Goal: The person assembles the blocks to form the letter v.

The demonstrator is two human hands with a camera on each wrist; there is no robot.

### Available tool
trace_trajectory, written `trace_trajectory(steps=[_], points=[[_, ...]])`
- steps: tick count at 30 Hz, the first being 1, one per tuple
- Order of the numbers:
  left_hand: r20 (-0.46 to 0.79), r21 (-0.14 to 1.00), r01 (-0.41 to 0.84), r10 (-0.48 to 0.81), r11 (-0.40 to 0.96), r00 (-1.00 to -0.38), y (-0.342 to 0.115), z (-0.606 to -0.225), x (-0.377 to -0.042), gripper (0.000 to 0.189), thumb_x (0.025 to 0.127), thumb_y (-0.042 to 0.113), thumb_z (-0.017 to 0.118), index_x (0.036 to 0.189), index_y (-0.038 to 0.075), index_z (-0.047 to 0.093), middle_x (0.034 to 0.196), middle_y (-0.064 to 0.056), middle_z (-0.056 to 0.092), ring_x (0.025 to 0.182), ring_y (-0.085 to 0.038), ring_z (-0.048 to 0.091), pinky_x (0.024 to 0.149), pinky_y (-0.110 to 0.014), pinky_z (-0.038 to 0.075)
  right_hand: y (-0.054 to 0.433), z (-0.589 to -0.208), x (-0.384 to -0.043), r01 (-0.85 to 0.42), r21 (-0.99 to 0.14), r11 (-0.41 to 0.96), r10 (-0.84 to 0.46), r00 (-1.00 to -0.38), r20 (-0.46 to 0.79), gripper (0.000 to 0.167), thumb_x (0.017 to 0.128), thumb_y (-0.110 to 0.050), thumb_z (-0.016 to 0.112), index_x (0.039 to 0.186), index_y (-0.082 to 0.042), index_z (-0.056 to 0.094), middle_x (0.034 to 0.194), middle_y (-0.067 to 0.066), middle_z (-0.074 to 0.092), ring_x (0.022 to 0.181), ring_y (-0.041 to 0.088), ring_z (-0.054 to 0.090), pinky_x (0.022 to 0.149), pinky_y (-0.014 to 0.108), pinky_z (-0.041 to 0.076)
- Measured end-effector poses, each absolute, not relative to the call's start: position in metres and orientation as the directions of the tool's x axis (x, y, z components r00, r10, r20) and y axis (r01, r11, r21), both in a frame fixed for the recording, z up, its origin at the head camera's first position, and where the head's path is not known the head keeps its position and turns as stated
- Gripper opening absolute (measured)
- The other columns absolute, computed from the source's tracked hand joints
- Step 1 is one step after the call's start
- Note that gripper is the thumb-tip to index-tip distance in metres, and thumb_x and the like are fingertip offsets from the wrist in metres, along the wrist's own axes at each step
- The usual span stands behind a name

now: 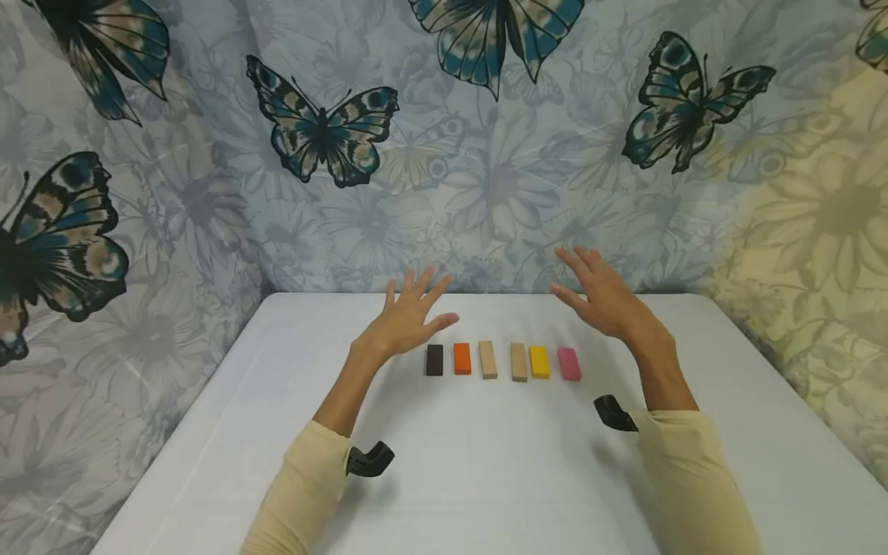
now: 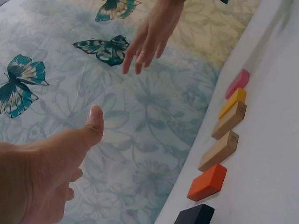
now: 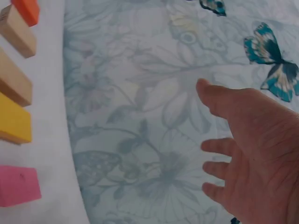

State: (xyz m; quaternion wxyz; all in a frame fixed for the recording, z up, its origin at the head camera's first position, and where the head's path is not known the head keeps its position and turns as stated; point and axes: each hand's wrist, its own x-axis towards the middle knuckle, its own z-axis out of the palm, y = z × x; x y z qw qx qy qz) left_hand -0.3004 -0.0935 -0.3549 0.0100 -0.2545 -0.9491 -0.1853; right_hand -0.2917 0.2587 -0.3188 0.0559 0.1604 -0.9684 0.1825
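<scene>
Several small rectangular blocks stand in a row across the white table: a black block [image 1: 434, 360], an orange block [image 1: 462, 359], two plain wooden blocks [image 1: 488, 360] [image 2: 218, 150], a yellow block [image 1: 539, 362] and a pink block [image 1: 569, 364]. A gap parts the two wooden ones. My left hand [image 1: 405, 317] hovers beyond the black block's left side, fingers spread and holding nothing. Over the far right of the row my right hand [image 1: 602, 294] is raised, its fingers extended and free of any object. Dark marks show on the wooden blocks' ends in the left wrist view.
The white table [image 1: 486, 462] ends at a fabric backdrop [image 1: 486, 216] with flowers and butterflies, which also rises along both sides. A black wrist mount [image 1: 371, 459] sticks out from the left sleeve, and another black mount [image 1: 613, 413] from the right.
</scene>
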Motion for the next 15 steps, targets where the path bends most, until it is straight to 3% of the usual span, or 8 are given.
trace_trajectory(steps=[10,15], points=[[0.132,0.385,0.511,0.503,0.768,-0.854,-0.082,-0.366,-0.305,0.077,0.107,0.062,0.042,0.169,0.037,0.005,0.178,-0.005,-0.007,0.164,-0.043,-0.010,0.129,-0.067,-0.011,0.268,-0.314,-0.279,-0.392,-0.371,0.842,-0.342,-0.919,0.195,0.071,0.109,-0.037,0.054,0.166,-0.010,0.023,0.171,0.027,0.019,0.156,0.054,0.022,0.121,0.077,0.023],[0.156,0.367,0.528,0.509,0.766,-0.847,-0.079,-0.369,-0.305,0.077,0.106,0.061,0.045,0.169,0.034,0.010,0.179,-0.008,0.001,0.164,-0.046,-0.002,0.130,-0.068,-0.005,0.264,-0.317,-0.280,-0.421,-0.375,0.826,-0.390,-0.907,0.161,0.067,0.109,-0.036,0.055,0.165,-0.011,0.028,0.171,0.023,0.026,0.158,0.049,0.022,0.124,0.072,0.022]])
